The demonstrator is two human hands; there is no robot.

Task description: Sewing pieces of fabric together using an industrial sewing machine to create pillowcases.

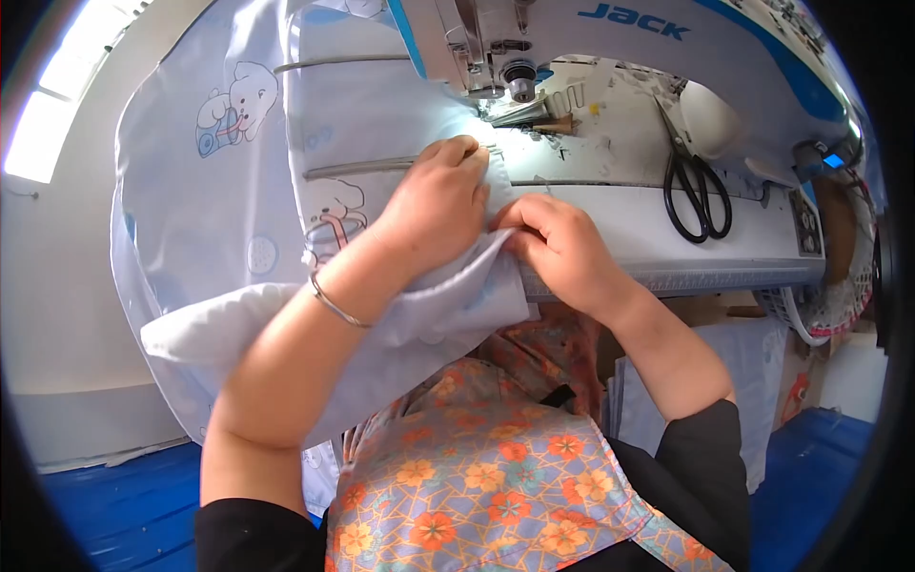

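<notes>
Your white sewing table [639,214] carries printed cloth [376,114] under your left fingers [460,149], and black scissors [680,155] farther to their right.

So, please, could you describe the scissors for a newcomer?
Find the white-and-blue sewing machine, upper right. On the white table below its arm, right of the right hand, lie the scissors. Two big black loop handles set them apart.

Pale bluish-white printed fabric [253,205], patterned with outlined cartoon animals and soft blue round spots, spreads broad and loosely rippled left of the sewing machine [610,43]. Its puckered right edge runs up to just beneath the machine's needle area; nearer than the machine, it is bunched into a raised, doubled fold and hangs down.
</notes>
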